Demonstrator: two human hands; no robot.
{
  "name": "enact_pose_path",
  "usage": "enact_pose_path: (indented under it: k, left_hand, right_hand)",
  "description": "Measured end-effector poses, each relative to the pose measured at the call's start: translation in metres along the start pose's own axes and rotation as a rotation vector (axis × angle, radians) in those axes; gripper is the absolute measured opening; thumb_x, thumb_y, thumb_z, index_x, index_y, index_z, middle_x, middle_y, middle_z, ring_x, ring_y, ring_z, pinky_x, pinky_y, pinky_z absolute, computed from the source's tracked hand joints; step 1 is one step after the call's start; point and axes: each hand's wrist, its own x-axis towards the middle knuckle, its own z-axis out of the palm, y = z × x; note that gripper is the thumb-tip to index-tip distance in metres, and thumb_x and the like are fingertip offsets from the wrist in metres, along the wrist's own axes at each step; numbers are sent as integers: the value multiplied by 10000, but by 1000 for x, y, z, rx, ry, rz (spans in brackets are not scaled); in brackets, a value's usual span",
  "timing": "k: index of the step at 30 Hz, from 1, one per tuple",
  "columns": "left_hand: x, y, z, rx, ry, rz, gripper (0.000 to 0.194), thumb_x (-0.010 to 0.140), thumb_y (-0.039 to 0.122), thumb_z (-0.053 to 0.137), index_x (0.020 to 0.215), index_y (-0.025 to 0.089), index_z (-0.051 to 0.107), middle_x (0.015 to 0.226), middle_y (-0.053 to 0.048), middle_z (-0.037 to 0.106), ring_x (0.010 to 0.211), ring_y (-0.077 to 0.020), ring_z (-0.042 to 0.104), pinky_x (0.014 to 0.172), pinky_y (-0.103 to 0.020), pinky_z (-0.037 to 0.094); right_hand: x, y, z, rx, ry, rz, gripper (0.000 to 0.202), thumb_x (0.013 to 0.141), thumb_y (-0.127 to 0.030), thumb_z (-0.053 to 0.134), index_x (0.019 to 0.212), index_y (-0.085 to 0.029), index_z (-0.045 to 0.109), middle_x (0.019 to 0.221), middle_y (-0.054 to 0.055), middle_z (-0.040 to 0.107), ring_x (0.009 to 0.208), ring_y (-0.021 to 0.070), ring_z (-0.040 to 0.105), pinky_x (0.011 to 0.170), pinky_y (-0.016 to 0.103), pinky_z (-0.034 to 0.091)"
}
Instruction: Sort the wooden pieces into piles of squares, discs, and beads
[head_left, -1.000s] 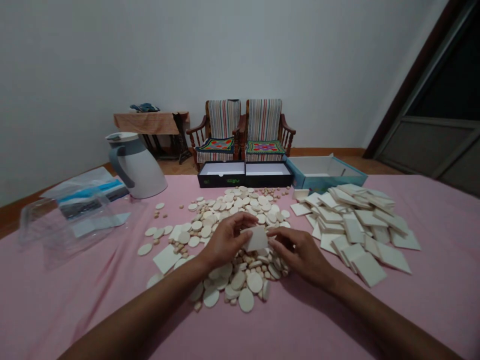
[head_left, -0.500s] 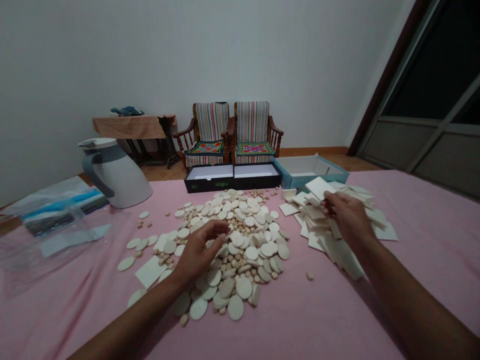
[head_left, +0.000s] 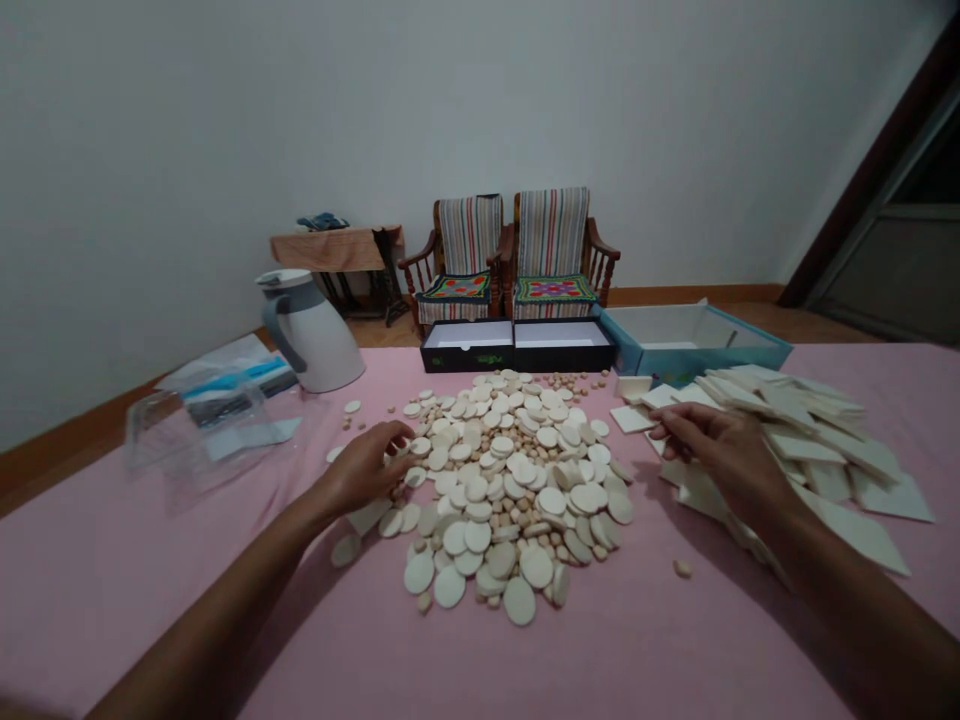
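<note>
My left hand hovers at the left edge of a large heap of pale round wooden discs, its fingers curved and apart with nothing visible in them. A square tile lies partly hidden beneath that hand. To the right, my right hand reaches over a loose pile of cream square tiles. Its fingers are bent with a gap between thumb and forefinger, and no tile shows in them. Small wooden beads are mixed among the discs. One bead lies apart near my right forearm.
Behind the heap stand two black open boxes and a light blue box. A grey-white jug and clear plastic packaging are at the left. Everything lies on a pink cloth. Two chairs stand beyond.
The view has turned left, shifting the scene rightward. My right hand no longer visibly holds the square tile and sits lower over the pile. My left hand has moved leftward off the disc heap's middle.
</note>
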Motion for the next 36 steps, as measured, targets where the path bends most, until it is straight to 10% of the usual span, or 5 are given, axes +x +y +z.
enact_pose_path:
  k: [6,15,21,27,36]
  left_hand:
    - [-19,-31,-16,268,-199,-149,391,654,434,622,965,197,608,896,-76,674,791,-243,635,680,-312,470]
    - [-38,-17,-17,224,-236,-136,869,598,381,706,1394,183,420,1121,-119,676,984,-296,654,800,-335,496]
    - [-39,-5,-13,219,-160,-59,846,611,325,691,1400,178,422,1258,-147,612,1122,-326,595,922,-373,470]
    - [-21,27,-2,48,6,141,873,697,401,697,1451,174,321,1253,-147,569,1079,-292,584,919,-409,478]
    - [-5,122,62,-233,-34,638,881,679,170,657,1461,210,253,1295,-128,493,1167,-273,476,1001,-457,424]
  right_hand:
    - [-2,6,3,-64,-97,13,429,745,-575,688,831,-155,694,771,84,701,569,126,575,482,216,476]
    - [-6,9,9,-81,-133,50,456,703,-593,696,819,-152,698,718,83,677,516,146,563,353,219,445]
    - [-7,7,18,-90,-165,19,442,699,-590,693,780,-156,707,672,77,683,484,140,568,361,213,415]
    - [-17,7,31,-102,-238,-40,381,784,-541,626,765,-164,679,678,57,670,508,147,585,434,243,453]
    - [-55,-8,60,-171,-567,-108,351,862,-461,548,704,-161,639,577,-5,559,530,106,490,479,211,350]
